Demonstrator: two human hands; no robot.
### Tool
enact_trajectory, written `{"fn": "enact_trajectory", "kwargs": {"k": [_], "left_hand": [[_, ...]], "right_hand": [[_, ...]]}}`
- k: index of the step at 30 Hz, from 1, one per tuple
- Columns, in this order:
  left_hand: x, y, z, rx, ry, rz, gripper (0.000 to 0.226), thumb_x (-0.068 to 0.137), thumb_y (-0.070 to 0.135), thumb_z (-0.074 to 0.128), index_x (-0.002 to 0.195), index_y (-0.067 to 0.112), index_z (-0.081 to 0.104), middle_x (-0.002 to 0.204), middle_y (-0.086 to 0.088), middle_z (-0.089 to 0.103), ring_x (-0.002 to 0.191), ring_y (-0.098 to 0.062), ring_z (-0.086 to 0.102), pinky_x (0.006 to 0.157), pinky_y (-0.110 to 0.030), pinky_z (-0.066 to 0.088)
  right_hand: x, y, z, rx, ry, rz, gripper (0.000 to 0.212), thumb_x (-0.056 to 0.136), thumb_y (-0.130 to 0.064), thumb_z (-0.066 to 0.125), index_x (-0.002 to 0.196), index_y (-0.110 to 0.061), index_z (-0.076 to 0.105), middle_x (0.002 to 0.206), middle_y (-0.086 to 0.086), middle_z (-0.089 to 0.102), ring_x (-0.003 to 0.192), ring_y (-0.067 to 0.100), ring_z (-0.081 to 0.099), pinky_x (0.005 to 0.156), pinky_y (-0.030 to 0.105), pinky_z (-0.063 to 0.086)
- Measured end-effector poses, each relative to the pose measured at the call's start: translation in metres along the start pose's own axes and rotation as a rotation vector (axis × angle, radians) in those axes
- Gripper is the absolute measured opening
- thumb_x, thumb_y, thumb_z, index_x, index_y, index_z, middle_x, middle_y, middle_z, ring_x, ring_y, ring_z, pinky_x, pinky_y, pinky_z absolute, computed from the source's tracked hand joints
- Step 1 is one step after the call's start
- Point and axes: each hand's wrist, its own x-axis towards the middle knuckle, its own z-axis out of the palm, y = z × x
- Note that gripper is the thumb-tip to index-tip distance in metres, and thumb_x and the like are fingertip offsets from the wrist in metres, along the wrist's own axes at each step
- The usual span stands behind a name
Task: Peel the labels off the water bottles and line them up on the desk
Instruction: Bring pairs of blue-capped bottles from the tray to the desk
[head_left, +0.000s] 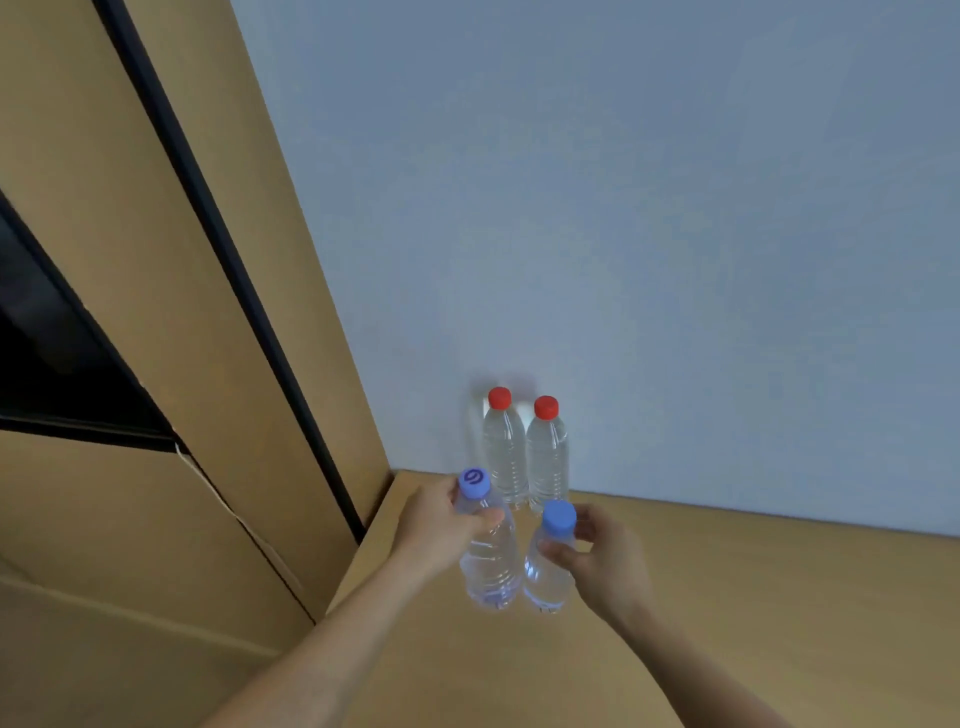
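Observation:
Two clear, label-free bottles with red caps, one on the left (504, 457) and one on the right (547, 457), stand side by side against the wall at the back of the wooden desk (727, 597). In front of them are two clear bottles with blue caps. My left hand (436, 525) grips the left blue-capped bottle (491, 561) just below its cap. My right hand (602, 556) grips the smaller right blue-capped bottle (548, 571) around its neck. Both held bottles are upright, close together, and show no labels.
A pale blue-grey wall (675, 234) rises behind the desk. A tall wooden panel with a black strip (218, 244) stands to the left of the desk corner. The desk surface stretches to the right.

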Motion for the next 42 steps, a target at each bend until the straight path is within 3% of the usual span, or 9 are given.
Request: {"fn": "enact_trajectory", "kwargs": {"k": [3,8,16,22,28,31,34,38,42], "left_hand": [[0.035,-0.006,0.009,0.019,-0.065,0.021,0.030,0.059,0.035,0.077,0.086,0.023,0.070,0.089,0.006,0.075,0.089,-0.015,0.069,0.087,-0.043,0.054],[0.086,-0.010,0.014,0.049,-0.115,0.050,0.021,0.067,0.024,0.077,0.086,0.021,0.068,0.087,0.003,0.073,0.088,-0.018,0.068,0.081,-0.035,0.053],[0.125,-0.032,0.018,0.066,-0.159,0.131,0.029,0.068,0.022,0.078,0.086,0.036,0.059,0.093,0.008,0.071,0.090,-0.015,0.065,0.079,-0.028,0.049],[0.123,-0.044,0.015,-0.005,-0.178,0.153,0.035,0.070,0.024,0.076,0.094,0.040,0.057,0.102,0.008,0.070,0.096,-0.014,0.064,0.085,-0.032,0.051],[0.123,-0.048,0.012,-0.023,-0.228,0.209,0.032,0.065,0.035,0.078,0.091,0.030,0.060,0.091,0.010,0.070,0.087,-0.010,0.066,0.072,-0.025,0.047],[0.113,-0.033,0.006,-0.049,-0.091,0.297,0.043,0.065,0.033,0.081,0.095,0.025,0.051,0.096,0.022,0.057,0.093,-0.002,0.050,0.081,-0.021,0.037],[0.101,0.000,0.000,-0.050,0.102,0.517,0.052,0.073,0.027,0.076,0.119,0.013,0.055,0.111,0.012,0.051,0.107,-0.005,0.041,0.085,-0.010,0.031],[0.074,0.060,0.024,-0.148,-0.163,0.633,0.017,0.080,0.018,0.069,0.096,0.018,0.065,0.090,0.011,0.066,0.086,-0.001,0.060,0.081,-0.014,0.044],[0.023,0.100,0.092,-0.101,-0.470,0.656,0.014,0.080,0.021,0.070,0.092,0.022,0.065,0.084,0.015,0.066,0.075,0.008,0.060,0.069,-0.007,0.043]], "right_hand": [[0.023,0.001,0.006,-0.011,0.066,0.035,0.038,0.071,-0.019,0.076,0.106,-0.023,0.063,0.105,-0.008,0.062,0.096,0.007,0.058,0.069,0.014,0.040],[0.062,0.000,0.023,-0.062,0.128,0.082,0.036,0.073,-0.017,0.075,0.107,-0.020,0.063,0.103,-0.005,0.056,0.094,0.009,0.054,0.082,0.020,0.038],[0.090,0.007,0.056,-0.017,0.252,0.131,0.044,0.071,-0.005,0.070,0.082,-0.045,0.055,0.100,-0.007,0.059,0.089,0.002,0.058,0.083,0.025,0.049],[0.095,0.010,0.068,-0.102,0.317,0.113,0.033,0.074,-0.003,0.066,0.104,-0.019,0.066,0.099,-0.001,0.056,0.094,0.019,0.060,0.088,0.035,0.050],[0.094,0.007,0.073,-0.162,0.323,0.156,0.046,0.078,-0.006,0.065,0.122,-0.015,0.057,0.112,0.005,0.056,0.108,0.023,0.057,0.092,0.031,0.046],[0.083,0.001,0.061,-0.122,0.299,0.192,0.068,0.074,-0.018,0.071,0.136,-0.019,0.042,0.118,-0.002,0.051,0.117,0.012,0.049,0.090,0.022,0.036],[0.063,-0.006,0.038,-0.084,0.397,0.198,0.064,0.074,-0.030,0.072,0.132,-0.022,0.045,0.113,-0.003,0.059,0.109,0.008,0.053,0.090,0.023,0.042],[0.019,-0.016,-0.012,-0.008,0.619,0.174,0.046,0.078,-0.035,0.069,0.120,-0.024,0.054,0.100,-0.010,0.063,0.097,0.002,0.058,0.072,0.014,0.043],[-0.060,-0.010,-0.087,0.030,0.884,0.163,0.041,0.077,-0.035,0.070,0.114,-0.024,0.058,0.096,-0.009,0.065,0.092,0.002,0.061,0.066,0.011,0.043]]}}
